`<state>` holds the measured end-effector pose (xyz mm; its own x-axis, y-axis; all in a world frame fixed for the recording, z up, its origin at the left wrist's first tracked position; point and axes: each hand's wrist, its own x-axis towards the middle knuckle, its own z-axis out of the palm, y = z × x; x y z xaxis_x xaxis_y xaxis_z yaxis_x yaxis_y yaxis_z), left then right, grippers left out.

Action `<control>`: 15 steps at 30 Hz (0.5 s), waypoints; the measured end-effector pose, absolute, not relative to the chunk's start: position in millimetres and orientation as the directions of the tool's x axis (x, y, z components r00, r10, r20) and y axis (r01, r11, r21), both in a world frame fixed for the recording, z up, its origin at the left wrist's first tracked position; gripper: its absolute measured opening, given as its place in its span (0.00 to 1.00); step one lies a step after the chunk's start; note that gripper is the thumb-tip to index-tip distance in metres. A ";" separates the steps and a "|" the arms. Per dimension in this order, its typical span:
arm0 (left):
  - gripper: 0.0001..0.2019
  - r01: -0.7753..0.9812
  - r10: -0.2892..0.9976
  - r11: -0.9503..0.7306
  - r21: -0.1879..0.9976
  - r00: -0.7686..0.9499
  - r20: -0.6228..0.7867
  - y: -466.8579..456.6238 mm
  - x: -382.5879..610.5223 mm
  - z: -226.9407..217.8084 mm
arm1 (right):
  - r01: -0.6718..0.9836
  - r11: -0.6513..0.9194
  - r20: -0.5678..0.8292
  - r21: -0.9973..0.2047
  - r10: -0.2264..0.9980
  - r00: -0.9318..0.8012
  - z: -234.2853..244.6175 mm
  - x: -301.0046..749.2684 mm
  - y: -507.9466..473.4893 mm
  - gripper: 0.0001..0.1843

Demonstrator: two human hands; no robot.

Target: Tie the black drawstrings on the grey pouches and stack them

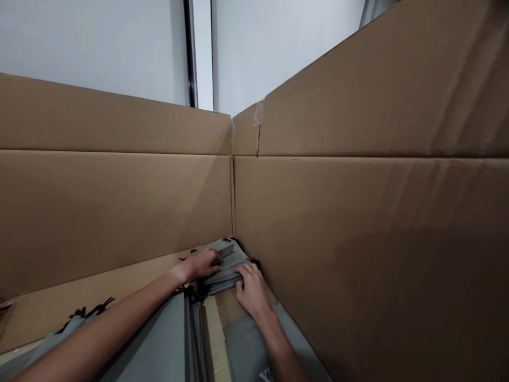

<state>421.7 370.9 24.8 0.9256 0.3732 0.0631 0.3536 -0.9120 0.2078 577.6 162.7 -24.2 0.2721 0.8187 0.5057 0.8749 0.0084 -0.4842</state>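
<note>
Both my hands reach down into the corner of a large cardboard box (233, 196). A stack of folded grey material (226, 271) lies in that corner, with black ties (194, 293) at its edges. My left hand (203, 264) grips the stack's near left side, and my right hand (249, 289) presses its fingers over the right side. Under my forearms lie long grey panels (159, 339), partly hidden by my arms. More black ties (97, 307) sit on a grey edge at the lower left.
Tall cardboard walls rise close on my left and right, meeting at the far corner, where clear tape (259, 112) covers the seam. A tan cardboard floor (91, 297) runs along the left wall. Beyond the box stand a white wall and a dark vertical strip (190, 53).
</note>
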 end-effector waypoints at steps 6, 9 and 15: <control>0.18 0.384 0.396 -0.906 0.177 0.917 0.039 368.0 426.4 32.2 | 0.875 0.010 0.502 -0.485 0.822 0.269 -19.7 576.5 159.8 0.07; 0.17 0.414 0.425 -0.897 0.155 0.905 0.038 363.2 427.2 34.5 | 0.872 0.007 0.496 -0.490 0.824 0.272 -17.9 576.1 158.8 0.07; 0.18 0.469 0.485 -0.872 0.136 0.866 0.121 363.0 425.2 45.8 | 0.865 -0.004 0.481 -0.501 0.830 0.282 -16.7 575.8 159.0 0.06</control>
<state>425.2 363.0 45.8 0.8662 0.4849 0.1205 0.4695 -0.8725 0.1357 575.8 159.0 -16.7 0.2823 0.8302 0.4808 0.8654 -0.0041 -0.5010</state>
